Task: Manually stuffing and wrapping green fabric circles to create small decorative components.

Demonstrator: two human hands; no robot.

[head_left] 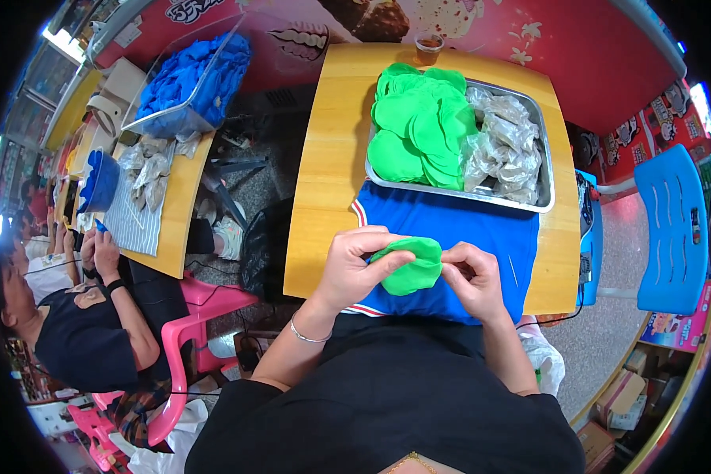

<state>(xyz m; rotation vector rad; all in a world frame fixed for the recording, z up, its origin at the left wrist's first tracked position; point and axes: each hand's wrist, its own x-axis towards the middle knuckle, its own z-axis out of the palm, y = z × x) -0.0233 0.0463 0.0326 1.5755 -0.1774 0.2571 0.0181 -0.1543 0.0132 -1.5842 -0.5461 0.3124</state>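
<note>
A round, bright green fabric piece (415, 267) is held up above the table in front of me. My left hand (361, 267) is closed on its left side, thumb in front and fingers behind. At its right edge, the thumb and forefinger of my right hand (474, 280) pinch together; anything small between them is hidden. Beneath both hands lies a blue cloth (482, 229) with a red-and-white striped edge. A thin white stick-like item (513, 270) rests on its right part. Beyond it, a metal tray (458, 194) holds a heap of green fabric pieces (419, 118) and crumpled clear bags (504, 146) with greyish contents.
A cup of brown drink (428, 49) stands at the far edge of the wooden table (316, 189). To the right is a blue chair (671, 229). At left, another person (79, 316) works at a second table with a clear bin of blue cloth (183, 83); a pink chair (186, 340) stands between us.
</note>
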